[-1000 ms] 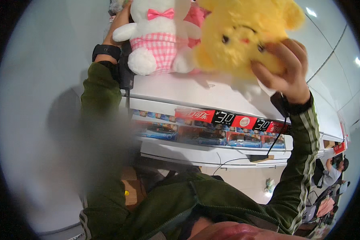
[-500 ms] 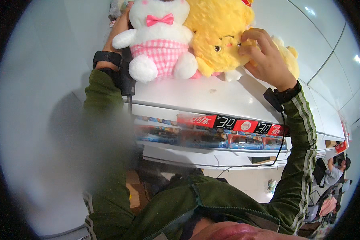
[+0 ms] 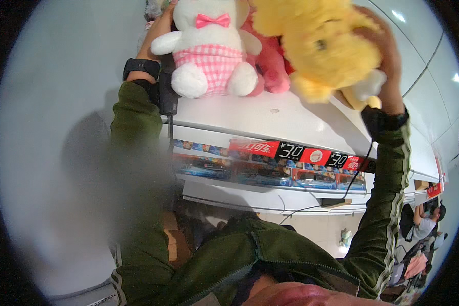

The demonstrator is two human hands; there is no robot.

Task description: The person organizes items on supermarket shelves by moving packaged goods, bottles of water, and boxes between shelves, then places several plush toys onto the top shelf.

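Okay, white plush (image 3: 209, 41) and pink plush (image 3: 273, 64) look placed on the shelf (image 3: 229, 113); yellow plush (image 3: 316, 51) at their right not yet released, right hand (image 3: 386, 56) clamped on it, left hand (image 3: 162, 23) mostly hidden, can't tell grip.

White shelf top (image 3: 229, 112), white plush (image 3: 209, 66) (bow-tied), reddish-pink plush (image 3: 274, 69).

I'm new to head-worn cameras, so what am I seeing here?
No machine: a person in a green jacket works bare-handed. The view comes from a fisheye camera on their head, looking down; straight edges bend. The right hand holds a yellow plush toy. The left hand, mostly hidden, is up beside a white plush toy, so its grip is unclear. That toy, with a pink bow, and a reddish plush seem to rest on the white shelf top, above packaged goods.
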